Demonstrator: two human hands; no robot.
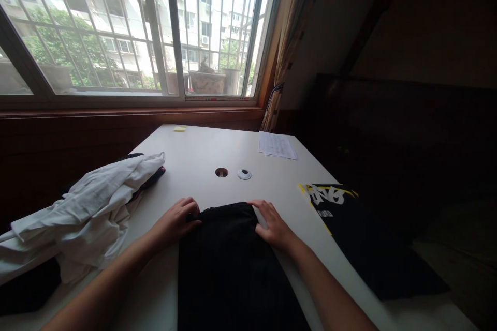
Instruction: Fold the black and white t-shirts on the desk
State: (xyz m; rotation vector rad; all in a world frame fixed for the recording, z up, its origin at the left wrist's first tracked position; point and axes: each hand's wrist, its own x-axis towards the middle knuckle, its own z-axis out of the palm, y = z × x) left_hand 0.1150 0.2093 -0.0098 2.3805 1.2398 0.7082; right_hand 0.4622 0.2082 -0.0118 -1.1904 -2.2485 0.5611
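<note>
Black trousers (229, 269), folded into a long strip, lie flat on the white table in front of me and run out of view at the bottom. My left hand (181, 220) grips their far left corner, fingers curled and thumb on the cloth. At the far right corner, my right hand (274, 225) holds the edge with its fingertips, and its thumb touches the side lower down. What lies under the fingers is hidden.
A heap of white clothes (101, 196) lies left, with dark cloth beneath. Right, a folded black garment (373, 248) with yellow and white print sits along the table edge. Farther back are a cable hole (221, 172), its round cover (244, 174), papers (277, 145) and a yellow note (179, 129).
</note>
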